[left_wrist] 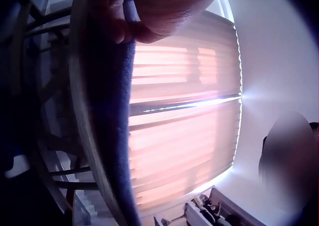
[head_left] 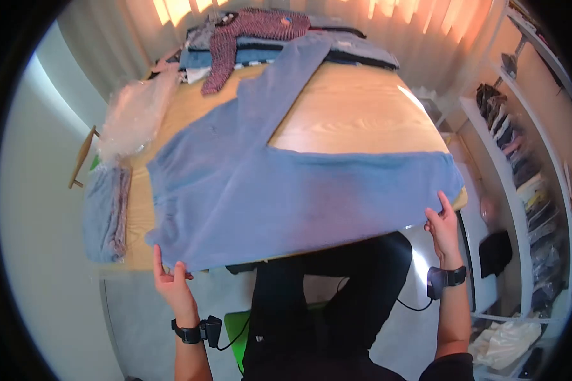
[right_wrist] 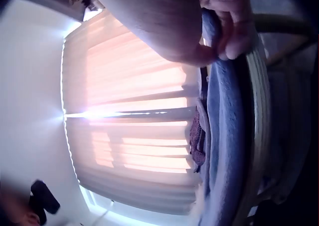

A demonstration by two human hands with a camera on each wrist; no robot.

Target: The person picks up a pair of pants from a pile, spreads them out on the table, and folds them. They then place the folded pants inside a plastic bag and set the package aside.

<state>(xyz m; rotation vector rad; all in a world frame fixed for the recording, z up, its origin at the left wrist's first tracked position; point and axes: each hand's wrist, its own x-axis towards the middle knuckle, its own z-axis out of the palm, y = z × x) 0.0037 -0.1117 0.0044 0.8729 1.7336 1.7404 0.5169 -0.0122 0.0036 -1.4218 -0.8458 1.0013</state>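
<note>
A pair of light blue pants [head_left: 235,184] lies spread over the wooden table, its gathered waistband at the left. One leg stretches right along the table's near edge, while the other angles away toward the back. My left hand [head_left: 174,286] pinches the near corner at the waistband. At the far end of the near leg, my right hand [head_left: 443,232] pinches the cloth by the hem. In the left wrist view, thumb and fingers [left_wrist: 119,29] close on the blue edge. The right wrist view likewise shows fingertips [right_wrist: 235,47] gripping the cloth edge.
Folded clothes [head_left: 349,47] are piled at the table's back, a dark red knit garment [head_left: 260,25] draped over them. At left sit a clear plastic bag [head_left: 140,114] and a folded blue garment [head_left: 105,216]. Shelves of packed clothes [head_left: 527,184] stand at right.
</note>
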